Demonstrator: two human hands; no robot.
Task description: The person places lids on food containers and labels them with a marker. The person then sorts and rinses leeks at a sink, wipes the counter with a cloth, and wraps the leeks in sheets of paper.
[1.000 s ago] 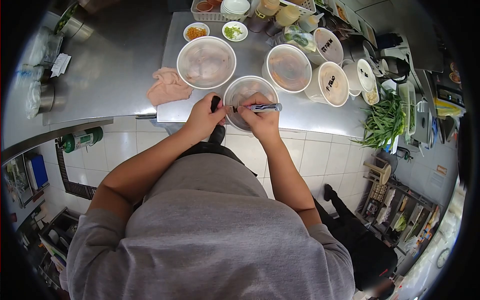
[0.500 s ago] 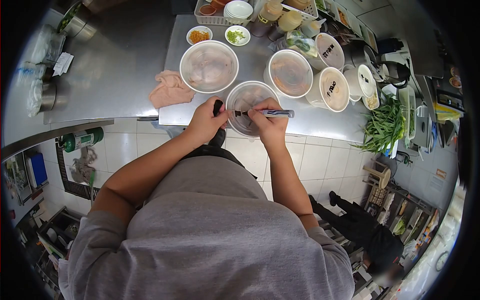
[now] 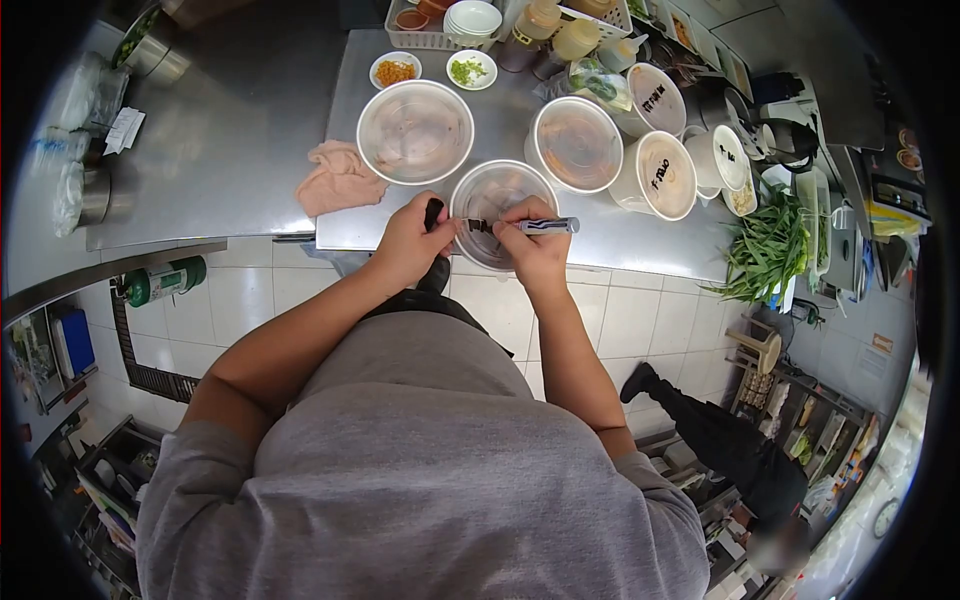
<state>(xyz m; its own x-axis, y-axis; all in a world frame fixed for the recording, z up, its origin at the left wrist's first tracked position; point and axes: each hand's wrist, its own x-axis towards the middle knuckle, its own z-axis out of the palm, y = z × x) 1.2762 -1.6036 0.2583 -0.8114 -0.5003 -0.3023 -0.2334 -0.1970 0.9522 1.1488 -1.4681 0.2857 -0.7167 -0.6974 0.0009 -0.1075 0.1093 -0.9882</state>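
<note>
Between my hands, at the counter's front edge, is a round lidded tub [image 3: 503, 180] with dark marks on its clear lid. My right hand [image 3: 535, 245] grips a silver marker [image 3: 550, 226], its tip over the lid near the marks. My left hand [image 3: 412, 238] is closed round a black marker cap [image 3: 433, 213] and rests against the tub's left side. Just behind stand a large lidded tub [image 3: 415, 132] at the left and another lidded tub [image 3: 574, 145] at the right, both without visible writing.
Right of these are tubs with black writing [image 3: 667, 175] and green leaves [image 3: 765, 245]. A pink cloth [image 3: 341, 178] lies at the left. Small bowls [image 3: 395, 70], a basket [image 3: 430, 40] and bottles [image 3: 575, 38] stand behind. A co-worker in black [image 3: 745, 460] is at the lower right.
More dark marks show on the lid between my hands. My right hand and the marker have shifted slightly right. The co-worker's legs and body have changed position.
</note>
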